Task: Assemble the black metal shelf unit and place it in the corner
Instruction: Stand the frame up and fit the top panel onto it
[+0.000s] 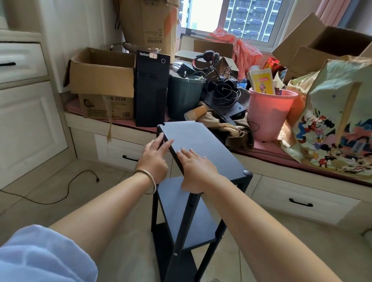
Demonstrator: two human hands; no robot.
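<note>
The black metal shelf unit [204, 146] stands upright on the tiled floor in front of me, with a top panel, a middle shelf [183, 210] and a bottom shelf [173, 268] between black posts. My left hand [154, 158], with a bangle at the wrist, reaches to the top panel's left edge, fingers straight and touching it. My right hand [195, 173] lies flat over the panel's near corner, fingers straight on top and thumb hanging down beside the post.
A cluttered window bench [309, 170] with drawers runs behind the shelf: cardboard boxes [102, 74], a black computer tower [151, 88], a dark bin [184, 95], a pink bin [268, 111], a cartoon-print bag [345, 120]. White cabinets [19, 109] stand left. A black cable [69, 188] lies on the floor.
</note>
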